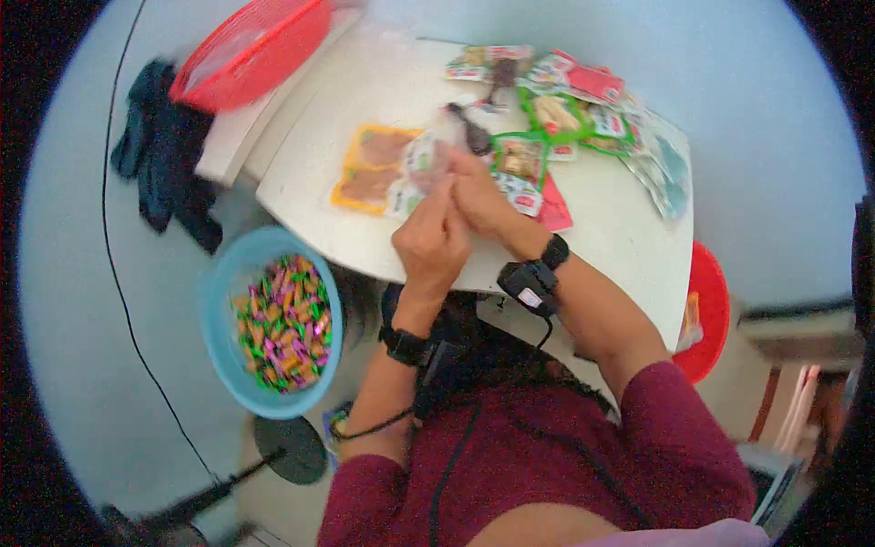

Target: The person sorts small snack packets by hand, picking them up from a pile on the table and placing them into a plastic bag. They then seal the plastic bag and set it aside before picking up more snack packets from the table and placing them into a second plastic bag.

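Note:
A food packet point(369, 178) with a yellow border and brown contents lies near the table's left side; its white, clear-looking right end reaches my hands. My right hand point(483, 196) is closed, its fingertips pinched at that end. Against it, my left hand point(430, 239) is closed too, knuckles up, and what its fingers grip is hidden. Motion blurs the fingertips. Just beyond the right hand are a green-edged packet point(520, 159) and a dark object point(472, 132), possibly a small tool. A red packet point(554, 205) lies partly beneath other packaging.
Several food packets point(556, 114) are heaped at the back of the white table point(310, 182). A clear bag point(661, 173) lies at its right edge. A blue basin point(211, 319) of wrapped pieces stands lower left, a red basket point(264, 55) upper left, a red tub point(711, 310) right.

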{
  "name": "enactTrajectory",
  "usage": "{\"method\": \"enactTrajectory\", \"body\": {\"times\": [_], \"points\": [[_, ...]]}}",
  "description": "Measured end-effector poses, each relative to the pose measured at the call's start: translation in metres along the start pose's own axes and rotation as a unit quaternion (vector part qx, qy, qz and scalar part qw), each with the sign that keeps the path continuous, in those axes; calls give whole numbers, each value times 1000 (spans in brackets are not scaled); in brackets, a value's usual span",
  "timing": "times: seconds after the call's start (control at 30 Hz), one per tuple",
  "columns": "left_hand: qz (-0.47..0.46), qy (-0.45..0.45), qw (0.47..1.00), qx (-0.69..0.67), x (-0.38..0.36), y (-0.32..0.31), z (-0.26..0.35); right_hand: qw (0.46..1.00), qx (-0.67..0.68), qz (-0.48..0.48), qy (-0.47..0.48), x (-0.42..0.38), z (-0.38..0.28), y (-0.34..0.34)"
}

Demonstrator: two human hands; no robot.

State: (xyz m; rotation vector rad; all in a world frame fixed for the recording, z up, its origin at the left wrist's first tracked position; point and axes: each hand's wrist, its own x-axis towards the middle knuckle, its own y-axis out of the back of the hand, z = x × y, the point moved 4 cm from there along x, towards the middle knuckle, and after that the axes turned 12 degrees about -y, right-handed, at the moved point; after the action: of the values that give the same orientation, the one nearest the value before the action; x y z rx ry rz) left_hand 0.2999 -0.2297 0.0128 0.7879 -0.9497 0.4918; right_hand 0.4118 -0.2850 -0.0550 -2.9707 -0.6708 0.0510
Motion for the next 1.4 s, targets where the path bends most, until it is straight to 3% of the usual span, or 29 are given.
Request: {"method": "enactTrajectory", "body": {"times": [0.1,0.2,0.33,0.4,0.43,0.5,0.57,0.63,0.73,0.93,1.03,1.23,1.33,1.4], "points": [[-37,13,999,6,0,-1,0,996,-84,-14,6,9,8,8],[-32,60,997,-19,-2,-4,-2,987,-133,80,-35,-18,-47,15],[-69,70,995,36,-5,-4,-4,994,-89,60,-37,-33,-101,36],[-81,73,993,44,-2,-2,0,978,-147,144,32,-34,-123,62],[-85,74,992,47,-1,-2,2,964,-180,188,53,-35,-133,80],[-68,78,994,44,-2,-2,2,885,-313,308,154,-31,-143,130],[-64,91,993,49,-2,-3,2,801,-361,449,166,-43,-152,182],[-76,110,989,62,-2,-4,2,769,-328,528,145,-50,-140,242],[-80,104,988,76,-2,-6,1,749,-333,569,64,-67,-122,287],[-85,74,988,106,-2,-6,1,782,-301,545,-23,-56,-100,299],[-76,55,990,107,-3,-7,0,789,-286,543,-34,-47,-100,300],[-99,89,987,94,-6,-8,-4,756,-391,525,5,-35,-92,300],[-105,87,985,106,-3,-7,0,816,-301,493,-19,-34,-95,302],[-93,77,987,105,-2,-8,1,828,-283,484,2,-27,-92,313]]}}
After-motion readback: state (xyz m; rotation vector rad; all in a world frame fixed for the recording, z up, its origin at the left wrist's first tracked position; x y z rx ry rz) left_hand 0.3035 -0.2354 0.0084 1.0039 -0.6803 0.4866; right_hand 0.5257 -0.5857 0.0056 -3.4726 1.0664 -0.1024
